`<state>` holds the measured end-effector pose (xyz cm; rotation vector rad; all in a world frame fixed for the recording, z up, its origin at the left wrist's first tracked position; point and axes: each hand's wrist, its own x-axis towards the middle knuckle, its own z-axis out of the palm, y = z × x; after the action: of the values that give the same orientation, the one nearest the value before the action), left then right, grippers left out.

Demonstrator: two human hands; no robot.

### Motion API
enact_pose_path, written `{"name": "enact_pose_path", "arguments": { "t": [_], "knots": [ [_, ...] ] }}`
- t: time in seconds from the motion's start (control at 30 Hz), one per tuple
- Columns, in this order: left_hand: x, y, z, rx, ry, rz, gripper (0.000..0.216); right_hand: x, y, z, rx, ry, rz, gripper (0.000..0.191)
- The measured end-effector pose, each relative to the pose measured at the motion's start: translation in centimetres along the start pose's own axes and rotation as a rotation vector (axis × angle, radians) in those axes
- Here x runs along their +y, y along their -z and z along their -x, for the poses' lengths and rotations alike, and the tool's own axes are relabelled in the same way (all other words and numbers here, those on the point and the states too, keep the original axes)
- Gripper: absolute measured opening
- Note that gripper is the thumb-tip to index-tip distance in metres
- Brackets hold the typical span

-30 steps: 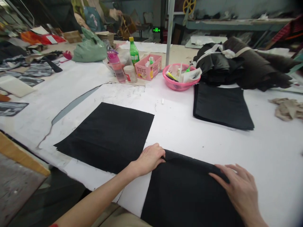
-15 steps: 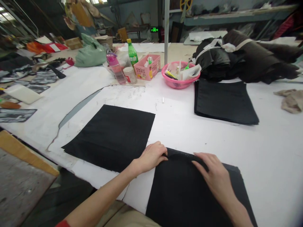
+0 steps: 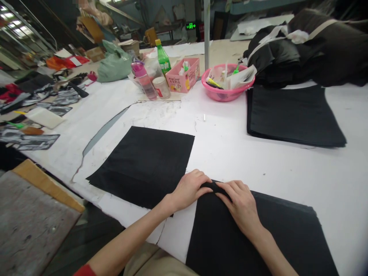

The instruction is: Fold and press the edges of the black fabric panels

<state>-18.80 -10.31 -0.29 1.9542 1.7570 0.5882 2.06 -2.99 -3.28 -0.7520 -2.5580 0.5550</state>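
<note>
In front of me a black fabric piece (image 3: 230,237) lies on the white-covered table, its far edge folded or rolled over. My left hand (image 3: 192,188) pinches that edge near its left corner, thumb below and fingers above. Close beside it, my right hand (image 3: 240,199) grips the same edge, with a short raised strip of cloth between the two hands. To the left lies another black fabric piece (image 3: 146,165), flat, its near right corner close to my left wrist. Whether the piece under my hands is one layer or several cannot be made out.
A stack of black fabric (image 3: 293,115) lies at the right, before a dark bundle (image 3: 310,50). Further back stand a pink basin (image 3: 227,95), a pink box (image 3: 184,78), a green bottle (image 3: 163,59) and a purple-capped bottle (image 3: 145,82). Behind the table is another person (image 3: 97,17).
My right hand has moved left along the fabric's edge, close to my left hand, and its fingers have closed on the cloth. The left hand keeps its pinch. The camera view has shifted slightly.
</note>
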Motion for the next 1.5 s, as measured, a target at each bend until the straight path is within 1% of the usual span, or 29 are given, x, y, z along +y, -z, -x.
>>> {"name": "enact_pose_path", "arguments": {
  "t": [0.2,0.37,0.53,0.7,0.83,0.97,1.1,1.5],
  "knots": [
    [-0.6,-0.4,0.2,0.092,-0.051,0.028,0.014,0.4,-0.3,-0.1,0.046,-0.011,-0.036,0.020],
    [-1.2,-0.9,0.2,0.145,-0.120,-0.017,0.015,0.6,-0.4,0.2,0.033,-0.012,-0.038,0.024],
    [-1.5,-1.0,0.5,0.127,-0.178,-0.148,0.016,0.5,-0.2,0.1,0.038,0.009,-0.050,0.031],
    [-1.8,-1.0,0.7,0.079,-0.225,-0.241,0.017,0.5,-0.2,0.1,0.027,0.015,-0.056,0.033],
    [-1.9,-1.0,0.7,0.072,-0.236,-0.229,0.018,0.5,-0.2,0.0,0.029,0.020,-0.060,0.034],
    [-1.9,-1.0,0.6,0.078,-0.207,-0.186,0.016,0.5,0.0,-0.1,0.020,0.045,-0.058,0.037],
    [-1.9,-0.9,0.6,0.081,-0.195,-0.164,0.016,0.4,0.0,-0.2,0.010,0.047,-0.048,0.036],
    [-2.0,-1.2,0.7,0.050,-0.241,-0.253,0.016,0.2,0.2,-0.3,0.010,0.037,-0.029,0.034]
  ]
}}
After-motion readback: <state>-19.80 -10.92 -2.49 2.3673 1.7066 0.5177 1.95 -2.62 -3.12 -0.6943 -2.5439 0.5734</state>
